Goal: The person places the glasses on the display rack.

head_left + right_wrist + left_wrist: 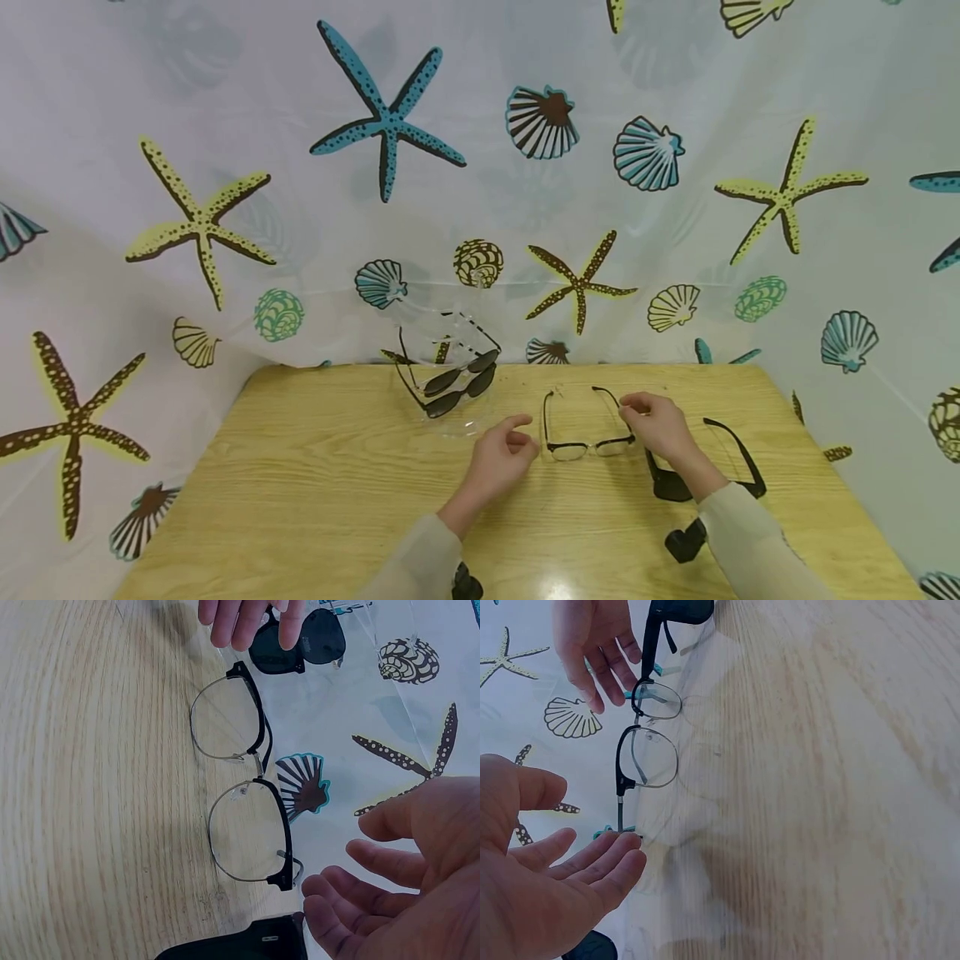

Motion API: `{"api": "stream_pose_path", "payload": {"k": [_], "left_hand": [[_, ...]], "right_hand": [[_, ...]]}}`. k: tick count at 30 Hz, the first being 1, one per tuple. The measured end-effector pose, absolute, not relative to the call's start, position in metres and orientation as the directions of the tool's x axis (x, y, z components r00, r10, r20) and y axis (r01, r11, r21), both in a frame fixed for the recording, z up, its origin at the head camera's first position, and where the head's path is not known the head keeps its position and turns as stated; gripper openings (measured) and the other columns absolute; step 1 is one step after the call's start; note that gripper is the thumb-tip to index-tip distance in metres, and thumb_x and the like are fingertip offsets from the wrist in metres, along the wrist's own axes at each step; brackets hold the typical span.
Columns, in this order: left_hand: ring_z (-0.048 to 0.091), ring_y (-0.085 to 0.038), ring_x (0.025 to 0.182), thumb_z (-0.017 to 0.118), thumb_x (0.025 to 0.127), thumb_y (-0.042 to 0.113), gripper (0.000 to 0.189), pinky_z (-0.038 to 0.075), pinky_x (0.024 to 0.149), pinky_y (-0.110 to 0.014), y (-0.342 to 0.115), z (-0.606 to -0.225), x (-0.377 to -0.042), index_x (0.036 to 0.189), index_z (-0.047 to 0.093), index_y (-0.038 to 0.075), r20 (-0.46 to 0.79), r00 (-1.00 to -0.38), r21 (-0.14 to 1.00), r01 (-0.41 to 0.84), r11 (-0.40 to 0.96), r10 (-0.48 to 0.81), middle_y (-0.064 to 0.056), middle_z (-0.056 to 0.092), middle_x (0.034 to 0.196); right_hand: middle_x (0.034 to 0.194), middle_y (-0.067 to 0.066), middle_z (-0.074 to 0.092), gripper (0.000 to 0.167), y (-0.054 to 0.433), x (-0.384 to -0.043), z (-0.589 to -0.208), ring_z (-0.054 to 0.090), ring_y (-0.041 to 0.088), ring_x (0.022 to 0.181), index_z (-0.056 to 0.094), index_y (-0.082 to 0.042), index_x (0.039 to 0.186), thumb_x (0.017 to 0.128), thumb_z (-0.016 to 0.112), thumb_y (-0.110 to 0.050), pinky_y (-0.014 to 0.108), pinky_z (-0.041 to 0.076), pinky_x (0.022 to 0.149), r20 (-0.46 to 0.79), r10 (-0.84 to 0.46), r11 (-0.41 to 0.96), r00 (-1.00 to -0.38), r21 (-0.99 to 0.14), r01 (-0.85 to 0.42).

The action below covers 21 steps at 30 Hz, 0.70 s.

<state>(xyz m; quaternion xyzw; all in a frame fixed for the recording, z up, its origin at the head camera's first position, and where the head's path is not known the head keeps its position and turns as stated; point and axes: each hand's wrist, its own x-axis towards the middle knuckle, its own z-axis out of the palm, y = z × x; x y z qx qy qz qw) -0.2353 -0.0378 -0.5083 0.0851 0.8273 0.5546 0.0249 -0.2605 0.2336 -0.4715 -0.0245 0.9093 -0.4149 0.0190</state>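
Observation:
A pair of browline eyeglasses (567, 447) with black upper rims and thin metal lower rims rests on the wooden table, temples unfolded toward the back wall. My left hand (501, 454) is just left of these eyeglasses, fingers loosely bent and nothing in them. On the other side, my right hand (660, 429) is beside the right temple, its fingers relaxed. The right wrist view shows the right fingers (352, 900) close to the frame with no grip on it; whether they touch it is unclear. Thick black glasses (671, 486) lie to the right, partly hidden under my right forearm.
Dark sunglasses (461, 392) sit one above another on a clear stand at the back left. A white cloth (480, 192) printed with starfish and shells hangs behind and beside the wooden table (315, 492). Black wrist devices (686, 542) are near both sleeves.

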Motion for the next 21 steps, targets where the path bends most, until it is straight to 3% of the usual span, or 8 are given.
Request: {"api": "stream_pose_path", "payload": {"k": [10,21], "left_hand": [[0.075,-0.036,0.108,0.067,0.102,0.018,0.047,0.060,0.092,-0.052,-0.027,-0.513,-0.236,0.146,0.059,0.002,0.041,-0.983,0.920,0.108,0.376,0.180,-0.021,0.074,0.119],[0.075,-0.034,0.106,0.067,0.103,0.017,0.044,0.062,0.087,-0.049,-0.016,-0.519,-0.238,0.145,0.062,0.004,0.035,-0.981,0.924,0.104,0.368,0.189,-0.019,0.075,0.118]], "right_hand": [[0.132,0.028,0.068,0.038,0.234,-0.258,-0.470,0.066,0.044,0.117,0.065,0.007,0.135,0.109,0.055,-0.018,0.053,0.058,0.090,0.002,-0.087,0.679,-0.996,-0.732,-0.061],[0.130,0.029,0.069,0.037,0.231,-0.257,-0.471,0.068,0.044,0.113,0.066,0.008,0.133,0.107,0.055,-0.016,0.051,0.059,0.087,-0.013,-0.106,0.680,-0.994,-0.731,-0.063]]}}
